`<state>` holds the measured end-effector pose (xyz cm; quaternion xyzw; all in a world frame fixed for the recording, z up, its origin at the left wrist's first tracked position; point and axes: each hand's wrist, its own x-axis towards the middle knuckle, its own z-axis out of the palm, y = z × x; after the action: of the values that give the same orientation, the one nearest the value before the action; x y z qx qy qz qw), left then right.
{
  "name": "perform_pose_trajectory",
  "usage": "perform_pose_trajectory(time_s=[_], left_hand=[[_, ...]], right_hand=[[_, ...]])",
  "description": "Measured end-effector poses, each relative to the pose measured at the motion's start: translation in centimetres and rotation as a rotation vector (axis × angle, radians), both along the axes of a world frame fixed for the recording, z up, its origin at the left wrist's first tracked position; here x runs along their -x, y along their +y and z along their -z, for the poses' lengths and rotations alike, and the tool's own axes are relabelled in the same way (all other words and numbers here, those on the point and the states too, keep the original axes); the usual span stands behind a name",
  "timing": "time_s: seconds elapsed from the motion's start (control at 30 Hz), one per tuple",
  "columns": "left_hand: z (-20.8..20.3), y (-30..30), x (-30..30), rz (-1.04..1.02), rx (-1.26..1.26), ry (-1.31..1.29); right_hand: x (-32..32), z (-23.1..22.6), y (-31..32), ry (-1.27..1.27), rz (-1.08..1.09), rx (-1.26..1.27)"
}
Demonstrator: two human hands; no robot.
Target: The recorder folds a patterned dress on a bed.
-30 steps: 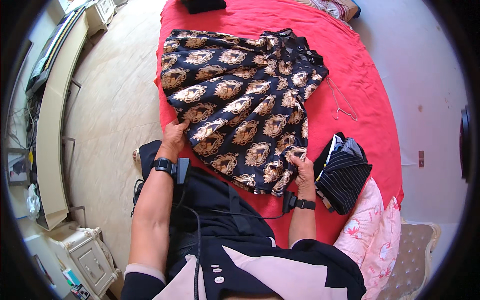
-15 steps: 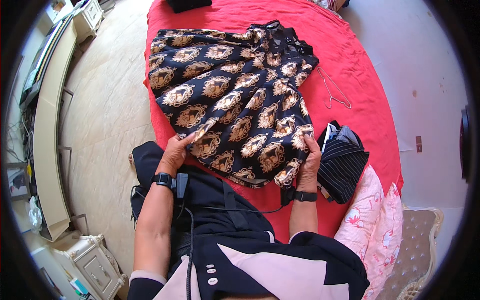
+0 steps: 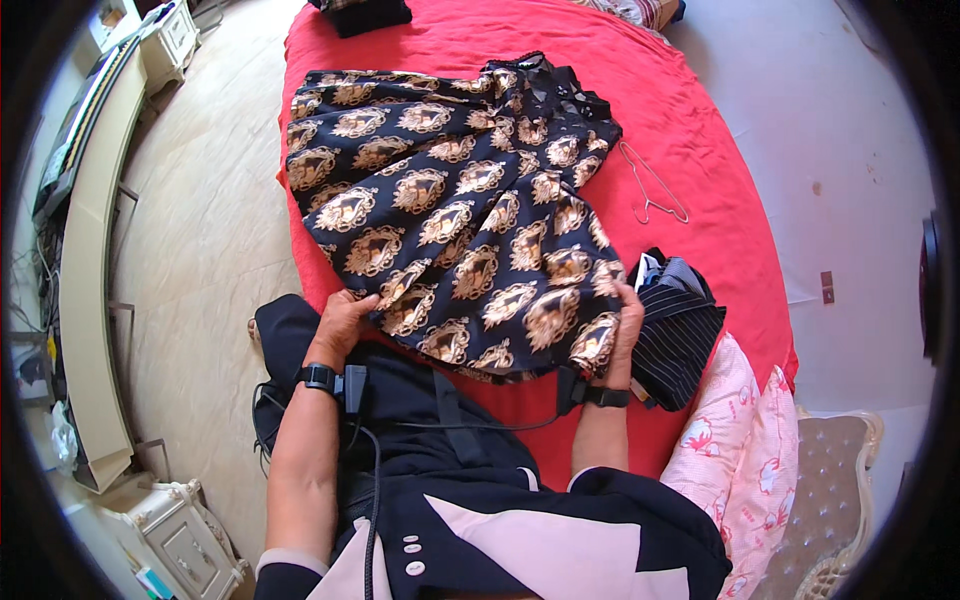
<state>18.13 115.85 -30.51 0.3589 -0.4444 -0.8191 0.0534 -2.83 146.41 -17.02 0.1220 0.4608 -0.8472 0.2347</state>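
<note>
Black dress with gold medallion print (image 3: 450,215) spread flat across the red bed (image 3: 700,130), hem toward the body. Left hand (image 3: 342,325) and right hand (image 3: 622,330) each pinching a hem corner, fingers curled over the cloth. Probably soft, light and floppy (pleats likely to slump), so best taken at edges or corners.

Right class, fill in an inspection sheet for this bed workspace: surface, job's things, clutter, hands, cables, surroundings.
Surface: red bedspread, round-edged.
Job's things: black dress with gold medallions, spread flat, hem toward the person.
Clutter: wire hanger; striped dark garment; pink floral pillow; dark item at far edge.
Hands: left hand and right hand each take a grip on the hem.
Cables: black cable between wrist devices.
Surroundings: beige floor, white cabinets.
</note>
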Motion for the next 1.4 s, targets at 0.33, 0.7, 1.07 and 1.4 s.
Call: perform_pose_trajectory(time_s=[0.33, 0.7, 1.07, 1.4], left_hand=[[-3.0, 0.8, 0.5, 0.097, -0.06, 0.089], [0.0, 0.3, 0.3, 0.067, 0.03, 0.007], [-2.9, 0.9, 0.4, 0.283, 0.165, -0.106], [-3.4, 1.3, 0.6, 0.34, 0.232, -0.148]], right_hand=[[2.5, 11.6, 3.4, -0.025, -0.002, -0.189], [2.7, 8.2, 2.7, -0.001, -0.098, 0.006], [1.2, -4.1, -2.7, 0.177, -0.053, 0.337], [-3.0, -3.1, -13.9, 0.414, -1.04, 0.234]])
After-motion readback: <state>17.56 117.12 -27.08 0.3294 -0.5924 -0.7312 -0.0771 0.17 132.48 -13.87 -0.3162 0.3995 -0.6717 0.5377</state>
